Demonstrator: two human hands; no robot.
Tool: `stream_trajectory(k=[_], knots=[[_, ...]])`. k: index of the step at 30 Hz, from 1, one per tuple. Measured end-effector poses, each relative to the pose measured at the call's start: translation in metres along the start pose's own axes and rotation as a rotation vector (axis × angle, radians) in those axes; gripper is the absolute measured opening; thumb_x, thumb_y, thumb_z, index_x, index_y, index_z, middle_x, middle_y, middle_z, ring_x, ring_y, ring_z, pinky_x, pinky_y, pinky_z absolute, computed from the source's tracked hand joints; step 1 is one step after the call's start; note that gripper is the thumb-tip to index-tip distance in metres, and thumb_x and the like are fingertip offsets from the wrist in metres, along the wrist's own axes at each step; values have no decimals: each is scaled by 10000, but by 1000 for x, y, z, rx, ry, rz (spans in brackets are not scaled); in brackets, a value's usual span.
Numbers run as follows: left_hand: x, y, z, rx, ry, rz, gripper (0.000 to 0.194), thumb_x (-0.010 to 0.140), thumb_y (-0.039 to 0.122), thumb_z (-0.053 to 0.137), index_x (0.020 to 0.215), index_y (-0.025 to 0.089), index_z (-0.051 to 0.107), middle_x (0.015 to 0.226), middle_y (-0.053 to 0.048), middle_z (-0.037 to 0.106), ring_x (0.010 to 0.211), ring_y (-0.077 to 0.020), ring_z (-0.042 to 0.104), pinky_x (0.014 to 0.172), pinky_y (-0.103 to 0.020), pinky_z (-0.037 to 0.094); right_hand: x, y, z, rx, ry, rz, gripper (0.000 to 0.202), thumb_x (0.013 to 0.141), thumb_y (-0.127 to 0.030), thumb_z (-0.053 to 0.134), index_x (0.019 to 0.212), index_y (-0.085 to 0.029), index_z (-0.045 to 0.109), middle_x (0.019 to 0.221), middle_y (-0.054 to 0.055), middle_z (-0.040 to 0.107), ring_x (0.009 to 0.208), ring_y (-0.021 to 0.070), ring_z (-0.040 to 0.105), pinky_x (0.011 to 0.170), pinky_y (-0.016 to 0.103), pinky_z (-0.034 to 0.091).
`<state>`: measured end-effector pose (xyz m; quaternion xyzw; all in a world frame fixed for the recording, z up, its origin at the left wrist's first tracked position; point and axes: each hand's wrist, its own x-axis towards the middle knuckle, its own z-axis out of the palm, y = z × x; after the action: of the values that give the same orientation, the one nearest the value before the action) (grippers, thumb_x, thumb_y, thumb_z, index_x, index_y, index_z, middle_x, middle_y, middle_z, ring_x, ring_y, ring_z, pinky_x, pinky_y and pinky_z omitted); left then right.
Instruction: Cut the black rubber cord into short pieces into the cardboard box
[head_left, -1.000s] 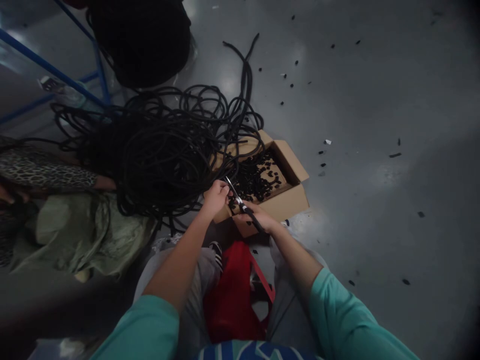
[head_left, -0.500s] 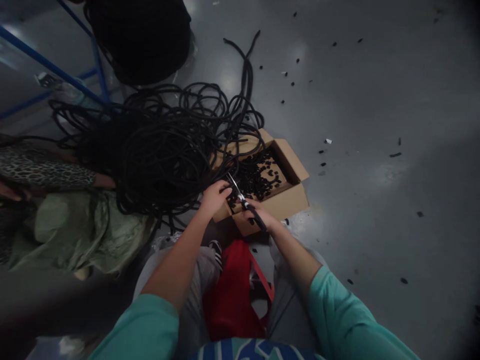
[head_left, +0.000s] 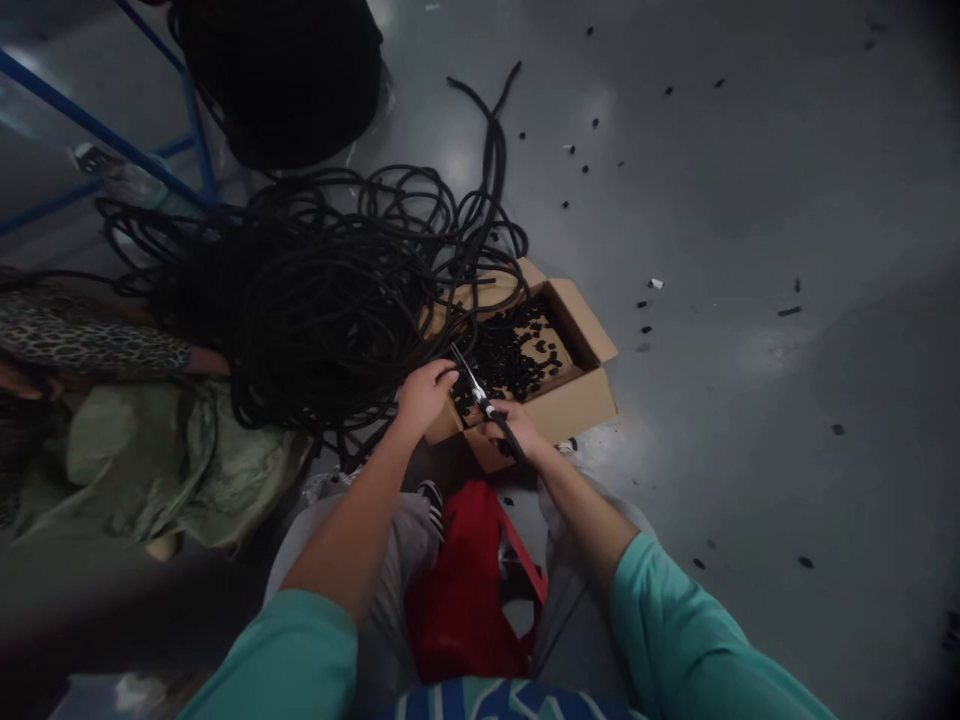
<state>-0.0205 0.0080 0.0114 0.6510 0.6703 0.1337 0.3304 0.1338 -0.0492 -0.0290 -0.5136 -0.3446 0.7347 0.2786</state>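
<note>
My right hand [head_left: 514, 425] is wrapped round the dark handles of a pair of scissors [head_left: 478, 391], whose silver blades point up and to the left over the cardboard box [head_left: 574, 405]. Just left of the blades, my left hand [head_left: 424, 396] pinches a black cord, mostly hidden by the fingers. A large tangle of black cord [head_left: 322, 290] lies beyond and left of my left hand, some loops draping over the box. Inside the box are many short black cut pieces [head_left: 517, 365].
A big black coil [head_left: 277, 80] stands behind the tangle, near a blue metal frame [head_left: 97, 115]. At left, another person's patterned sleeve [head_left: 90, 325] reaches toward the cord above green fabric [head_left: 150, 450]. A red stool [head_left: 461, 600] is between my legs. Black bits dot the grey floor [head_left: 720, 420].
The scissor blades, slightly apart before, now look closed together. My left hand has shifted slightly left and down. The box and the cord pile stay where they were.
</note>
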Motion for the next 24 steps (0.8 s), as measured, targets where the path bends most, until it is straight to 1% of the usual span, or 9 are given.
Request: stream_trajectory(k=[6, 12, 17, 19, 21, 24], knots=[[2, -5, 0, -41, 7, -4, 276, 779, 227, 461, 979, 173, 643, 977, -58, 664, 913, -179, 588, 830, -292, 431, 2, 3, -1, -49, 23, -55, 308, 514, -240, 566, 797, -125, 608, 448, -72, 446, 390, 70, 407, 402, 193, 301], [3, -5, -3, 9, -15, 4, 293, 794, 253, 427, 978, 177, 642, 1023, -72, 652, 958, -201, 577, 850, -308, 419, 4, 8, -2, -73, 35, -79, 297, 530, -240, 581, 807, -138, 617, 489, -57, 459, 403, 72, 412, 406, 198, 316], [3, -3, -8, 67, -37, 24, 297, 789, 250, 429, 987, 190, 642, 1031, -66, 650, 967, -207, 572, 851, -307, 410, 3, 5, -3, -55, -11, -55, 331, 529, -251, 585, 839, -140, 610, 530, -56, 467, 431, 70, 407, 436, 201, 322], [3, -3, -11, 87, -67, 57, 293, 781, 244, 437, 978, 194, 648, 1035, -67, 648, 976, -214, 568, 853, -312, 405, 2, 4, -4, -55, -35, -90, 358, 519, -233, 587, 865, -144, 605, 571, -54, 477, 482, 73, 413, 488, 205, 337], [3, -4, -13, 84, -128, 80, 280, 766, 238, 455, 953, 192, 658, 1015, -68, 653, 953, -214, 575, 835, -308, 410, 2, 4, -5, -64, -48, -130, 394, 507, -210, 591, 897, -152, 599, 617, -49, 493, 551, 84, 425, 552, 211, 349], [4, -7, -16, 19, -227, 79, 256, 748, 240, 471, 900, 176, 667, 878, -59, 674, 826, -189, 596, 746, -275, 427, 1, 3, -6, -66, -69, -150, 433, 506, -207, 602, 937, -165, 593, 670, -39, 507, 629, 105, 439, 617, 223, 353]])
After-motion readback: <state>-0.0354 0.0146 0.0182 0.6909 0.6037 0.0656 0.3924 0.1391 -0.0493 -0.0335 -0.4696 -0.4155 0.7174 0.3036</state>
